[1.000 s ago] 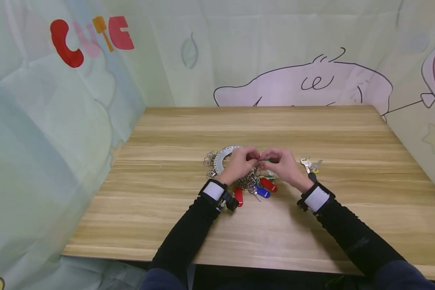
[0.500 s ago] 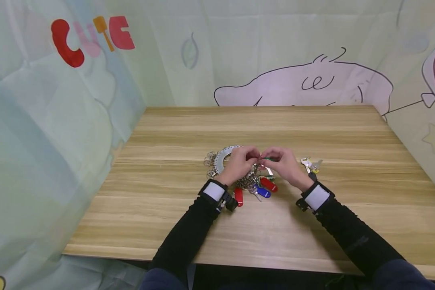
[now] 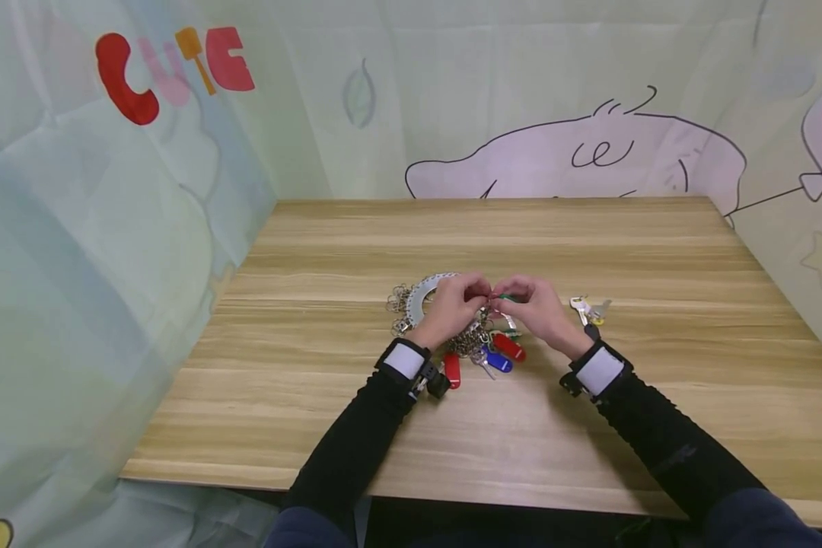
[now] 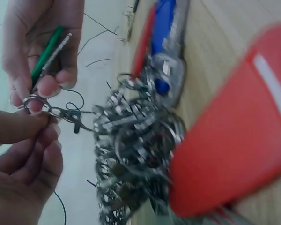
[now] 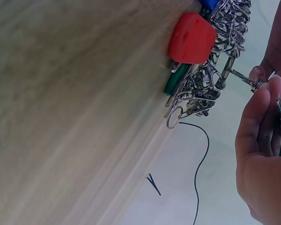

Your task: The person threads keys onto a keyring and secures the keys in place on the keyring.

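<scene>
My left hand (image 3: 452,306) pinches the end of a small metal snap clasp (image 4: 75,117) between thumb and fingers. My right hand (image 3: 537,313) holds a green key tag (image 4: 48,54) together with a silver key (image 4: 57,52). The split ring (image 4: 36,99) of the tag is between both hands' fingertips, right at the clasp. Below hangs a dense bunch of metal clasps (image 4: 136,131) on a curved grey-white key holder (image 3: 416,301), partly hidden under my left hand. A red tag (image 3: 452,371), another red tag (image 3: 510,348) and a blue tag (image 3: 498,361) lie at its near side.
Several loose keys (image 3: 579,308), one with a black head, lie on the wooden table (image 3: 315,365) beyond my right wrist. Another key (image 3: 484,367) sticks out next to the blue tag. A printed cloth (image 3: 356,137) hangs behind the table.
Both hands stay in nearly the same place, fingertips together. A silver key below my right fingers shows more than it did a second ago. The head view has tilted slightly.
</scene>
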Motion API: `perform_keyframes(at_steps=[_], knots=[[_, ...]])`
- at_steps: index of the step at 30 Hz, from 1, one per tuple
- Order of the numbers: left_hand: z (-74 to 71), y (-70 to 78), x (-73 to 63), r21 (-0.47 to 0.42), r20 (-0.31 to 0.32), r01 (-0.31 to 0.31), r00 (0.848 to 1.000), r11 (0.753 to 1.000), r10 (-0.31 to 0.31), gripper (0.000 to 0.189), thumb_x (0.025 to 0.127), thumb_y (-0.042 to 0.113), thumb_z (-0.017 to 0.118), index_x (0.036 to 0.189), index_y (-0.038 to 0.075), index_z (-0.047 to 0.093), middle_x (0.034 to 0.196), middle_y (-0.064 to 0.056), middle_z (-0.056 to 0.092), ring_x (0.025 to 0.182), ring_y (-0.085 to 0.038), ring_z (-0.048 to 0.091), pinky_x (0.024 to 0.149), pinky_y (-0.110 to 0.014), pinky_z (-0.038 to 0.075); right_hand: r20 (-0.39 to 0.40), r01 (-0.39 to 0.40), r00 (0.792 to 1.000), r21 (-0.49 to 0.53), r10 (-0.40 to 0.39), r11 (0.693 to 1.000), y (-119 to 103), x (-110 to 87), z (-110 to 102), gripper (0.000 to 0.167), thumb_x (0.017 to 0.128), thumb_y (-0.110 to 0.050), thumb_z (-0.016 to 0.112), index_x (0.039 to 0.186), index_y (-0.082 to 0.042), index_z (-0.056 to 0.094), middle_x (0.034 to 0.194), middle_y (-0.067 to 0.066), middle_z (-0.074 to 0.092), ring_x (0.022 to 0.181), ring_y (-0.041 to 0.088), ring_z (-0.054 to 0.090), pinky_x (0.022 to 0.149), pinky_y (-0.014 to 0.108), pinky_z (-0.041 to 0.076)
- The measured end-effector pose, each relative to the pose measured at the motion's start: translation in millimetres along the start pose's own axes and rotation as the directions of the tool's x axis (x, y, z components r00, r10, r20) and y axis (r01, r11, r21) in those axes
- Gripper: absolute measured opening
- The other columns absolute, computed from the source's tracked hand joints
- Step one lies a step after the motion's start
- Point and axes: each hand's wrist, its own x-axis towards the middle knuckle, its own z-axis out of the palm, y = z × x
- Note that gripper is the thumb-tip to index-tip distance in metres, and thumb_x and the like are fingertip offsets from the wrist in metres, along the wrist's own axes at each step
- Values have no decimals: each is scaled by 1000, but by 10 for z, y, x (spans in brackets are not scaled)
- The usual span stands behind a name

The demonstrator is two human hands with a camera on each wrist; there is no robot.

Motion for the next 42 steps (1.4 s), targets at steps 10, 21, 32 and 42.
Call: perform_keyframes(at_steps=[10,21,32,42], knots=[[-25,6,14,-31,31,116,993,993,-115,9,85,-4,63,91,0,67,90,-15,72,81,-23,66,72,-20,51,22,36,999,38,-37,999,-16,-17,19,15,86,2,63,101,6,64,103,27,70,79,14,72,74,20,55],[-9,6,-1,-28,18,24,1000,999,-23,9,86,-4,63,93,0,67,93,-15,73,83,-22,68,75,-18,53,16,-2,1000,80,0,997,-28,-16,-3,16,87,0,64,102,7,64,105,28,69,80,23,72,76,22,56],[-24,33,-4,-28,23,117,993,993,-116,9,86,-1,65,94,0,69,93,-14,73,84,-23,68,74,-20,53,30,21,999,74,-24,997,-27,-34,-2,17,87,2,62,103,7,64,105,29,68,80,17,72,74,26,58],[-11,29,-6,-2,32,47,998,999,-47,10,87,-1,64,96,1,67,97,-14,73,87,-23,68,78,-23,54,35,-2,999,93,-2,996,-35,-36,-16,18,87,2,62,104,8,62,106,30,67,76,13,72,75,27,58]])
